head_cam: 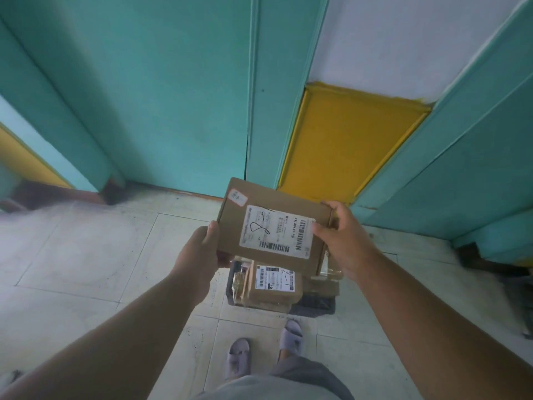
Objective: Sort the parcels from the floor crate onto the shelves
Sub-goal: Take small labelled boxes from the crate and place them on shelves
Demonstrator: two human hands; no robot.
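Two hands hold up a brown box (274,226) in the middle of the frame.

The box hides most of the floor crate (313,303) below, and the label print is too small to read. The left hand (199,255) grips the left edge, fingers curled under. The right hand (340,235) pinches the right edge, thumb on top.

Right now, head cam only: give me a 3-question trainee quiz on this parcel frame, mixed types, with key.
1. True or false: only the right hand holds the flat cardboard parcel.
2. Where do the other parcels lie? A) in the floor crate B) on a shelf C) beside the slippers
3. Fill in: the left hand grips the parcel's ___ edge.

Key: 1 false, both hands hold it; 2 A; 3 left.
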